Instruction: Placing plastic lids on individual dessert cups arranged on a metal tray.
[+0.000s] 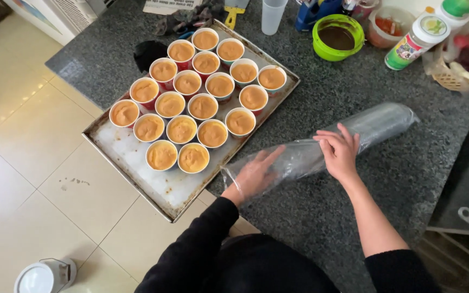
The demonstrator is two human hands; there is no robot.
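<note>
A long clear plastic sleeve (375,123) holding a stack of clear lids lies across the dark granite counter (321,206). My left hand (256,174) reaches into the sleeve's open end, fingers inside the plastic. My right hand (338,152) presses on top of the sleeve near its middle, fingers spread. To the left, a metal baking tray (153,184) overhangs the counter's edge. It carries several paper cups (202,106) filled with orange batter.
At the back of the counter stand a green bowl (337,37) of dark sauce, a clear plastic cup (272,16), a white bottle with a green cap (416,40), a small tub (389,26) and a basket (457,76). A white container (44,275) sits on the tiled floor.
</note>
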